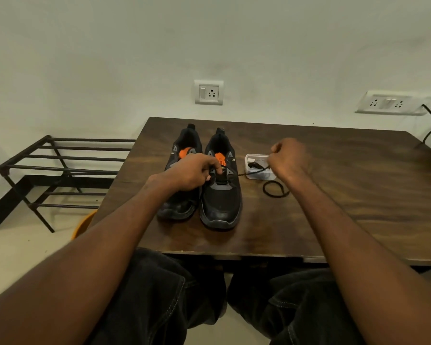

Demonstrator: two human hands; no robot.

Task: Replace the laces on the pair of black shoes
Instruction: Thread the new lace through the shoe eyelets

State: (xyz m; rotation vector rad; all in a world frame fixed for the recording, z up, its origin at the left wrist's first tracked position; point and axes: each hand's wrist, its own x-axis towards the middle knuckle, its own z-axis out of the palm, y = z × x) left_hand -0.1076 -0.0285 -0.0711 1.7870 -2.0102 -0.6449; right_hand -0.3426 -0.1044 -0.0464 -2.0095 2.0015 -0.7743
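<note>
Head view: my left hand (194, 174) pinches the right shoe (222, 188) at its eyelets, mid-tabletop. My right hand (288, 158) grips the lace (275, 189), limp and light, best held near its tip.

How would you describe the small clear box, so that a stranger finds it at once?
Look at the dark wooden table. Right of the two black shoes, just beyond the right hand, stands a small clear box holding something dark. It is the only see-through thing there, and a black lace loops before it.

A metal rack (60, 168) stands left of the wooden table (334, 207), wall sockets (208, 92) behind.
</note>
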